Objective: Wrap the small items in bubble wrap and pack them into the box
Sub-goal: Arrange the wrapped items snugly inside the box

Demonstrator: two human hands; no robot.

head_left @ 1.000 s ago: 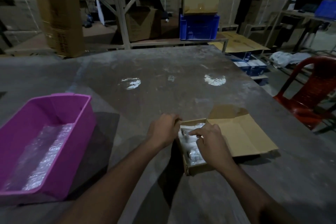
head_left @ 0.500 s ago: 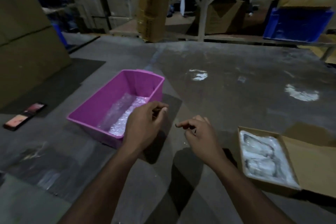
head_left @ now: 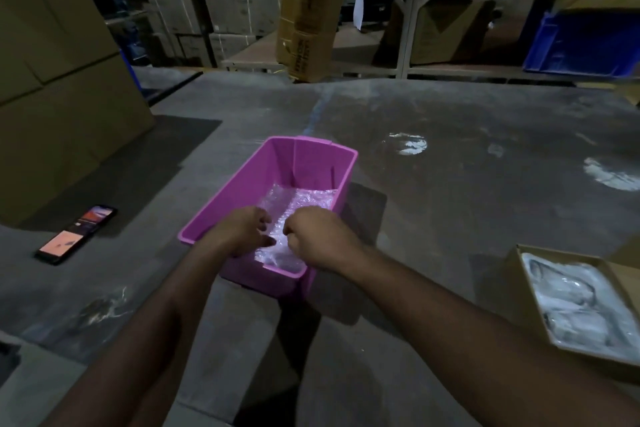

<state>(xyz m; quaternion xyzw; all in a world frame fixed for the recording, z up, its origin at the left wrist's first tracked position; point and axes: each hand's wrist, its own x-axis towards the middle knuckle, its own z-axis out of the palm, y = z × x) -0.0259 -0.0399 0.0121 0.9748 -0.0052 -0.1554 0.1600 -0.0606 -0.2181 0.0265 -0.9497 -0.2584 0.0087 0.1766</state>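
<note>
Stacked cartons and metal shelving crowd the dim storeroom behind a grey worktable (head_left: 467,204), and the packing is under way on that table.

At the right edge sits the cardboard box (head_left: 516,274), open, with pale wrapped bundles (head_left: 575,302) already lying in it and covering most of its floor. That part of the job looks done: several items appear wrapped and packed, though how many cannot be counted from the blur.

Well to the left of the box stands a pink tub (head_left: 311,163) with bubble wrap (head_left: 301,201) lying along its bottom. Both hands are over its near end. The left hand (head_left: 242,230) reaches in with its fingers loosely bent down toward the wrap; whether it has hold of the sheet cannot be told. The right hand (head_left: 318,236) is curled into a loose fist just above the wrap, and whether anything is pinched in it cannot be told either.

My reading is that a fresh piece of wrap is being fetched, so at least one more item is probably still to be wrapped and packed. No unwrapped small items can be made out anywhere in view, so how many remain is unclear. The box flaps are still open.

Farther left on the table lies a phone (head_left: 76,234) with its screen lit.
</note>
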